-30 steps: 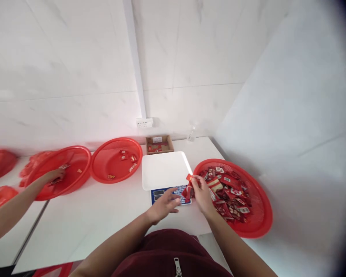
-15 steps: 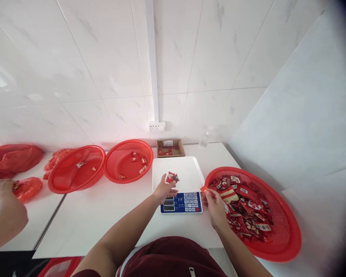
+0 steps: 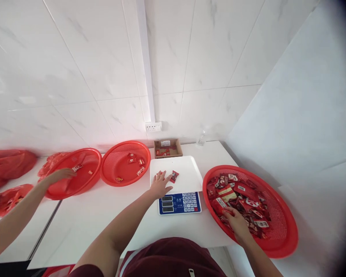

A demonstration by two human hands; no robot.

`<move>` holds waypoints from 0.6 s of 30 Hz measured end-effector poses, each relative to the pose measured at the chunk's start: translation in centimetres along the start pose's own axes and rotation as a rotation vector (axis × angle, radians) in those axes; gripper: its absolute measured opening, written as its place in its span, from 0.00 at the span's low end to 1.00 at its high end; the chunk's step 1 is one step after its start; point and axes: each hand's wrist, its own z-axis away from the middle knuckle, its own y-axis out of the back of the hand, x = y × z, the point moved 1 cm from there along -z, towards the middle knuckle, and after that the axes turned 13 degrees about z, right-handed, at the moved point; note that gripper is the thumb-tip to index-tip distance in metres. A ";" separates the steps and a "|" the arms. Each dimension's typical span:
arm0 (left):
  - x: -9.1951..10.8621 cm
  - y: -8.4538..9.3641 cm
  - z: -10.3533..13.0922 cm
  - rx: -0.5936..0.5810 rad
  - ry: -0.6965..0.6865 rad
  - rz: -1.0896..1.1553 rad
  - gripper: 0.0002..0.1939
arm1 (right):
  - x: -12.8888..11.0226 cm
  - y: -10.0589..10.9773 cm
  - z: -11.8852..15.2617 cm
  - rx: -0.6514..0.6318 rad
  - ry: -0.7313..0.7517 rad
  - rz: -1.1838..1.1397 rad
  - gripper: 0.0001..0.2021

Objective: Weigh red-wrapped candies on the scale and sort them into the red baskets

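My left hand (image 3: 160, 187) lies over the white pan of a digital scale (image 3: 187, 175), its fingers spread. Close to its fingertips on the pan is a small red-and-dark snack packet (image 3: 174, 176). A bit of red also shows at the left fingers, partly covered. Over on the right, my right hand (image 3: 237, 224) reaches into a big red plastic basket (image 3: 286, 231) full of mostly red snack packets. Its fingers pinch a red packet with a pale label (image 3: 220, 205). The scale's blue keypad (image 3: 180, 204) faces me.
Two red baskets, one in the middle (image 3: 109, 161) and one farther left (image 3: 96, 169), hold a few packets. Behind the scale sit a cardboard box (image 3: 177, 148) and a clear bottle (image 3: 202, 139). A co-worker's arm (image 3: 20, 211) reaches into the left basket, near red bags (image 3: 14, 163).
My right hand has moved from the scale's edge into the right basket. My left hand has spread and shifted left on the pan. The co-worker's hand has reached into the left basket.
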 end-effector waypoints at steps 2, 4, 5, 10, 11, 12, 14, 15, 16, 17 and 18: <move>0.1 -0.5 -0.7 -0.076 -0.026 -0.080 0.31 | -0.2 0.2 0.1 -0.083 -0.049 -0.032 0.12; 0.3 -0.8 -1.0 -0.120 -0.051 -0.094 0.31 | -0.6 0.6 0.2 -0.141 -0.086 -0.026 0.11; 0.3 -0.9 -1.1 -0.133 -0.063 -0.100 0.30 | -0.8 0.9 0.3 -0.165 -0.090 -0.007 0.09; 0.0 -0.7 0.6 -0.032 -0.160 -0.127 0.23 | -1.4 2.5 0.6 -0.306 -0.064 0.044 0.05; -0.2 -0.7 1.3 0.015 -0.185 -0.117 0.21 | -1.5 2.7 0.5 -0.308 -0.068 0.043 0.06; -0.3 -0.7 2.2 0.061 -0.207 -0.098 0.20 | -1.6 2.8 0.4 -0.293 -0.074 0.041 0.07; -0.7 -0.9 4.2 0.143 -0.238 -0.038 0.17 | -2.0 3.0 0.1 -0.235 -0.050 0.041 0.10; -0.9 -1.1 5.3 0.175 -0.244 -0.002 0.15 | -2.4 2.9 -0.1 -0.202 -0.018 0.044 0.10; -1.1 -1.3 6.3 0.203 -0.244 0.034 0.14 | -2.9 2.9 -0.3 -0.169 0.019 0.047 0.10; -1.3 -1.6 7.2 0.227 -0.238 0.068 0.14 | -3.6 2.7 -0.4 -0.141 0.056 0.053 0.10; -1.5 -1.8 8.1 0.247 -0.225 0.098 0.13 | -4.2 2.6 -0.4 -0.118 0.089 0.059 0.10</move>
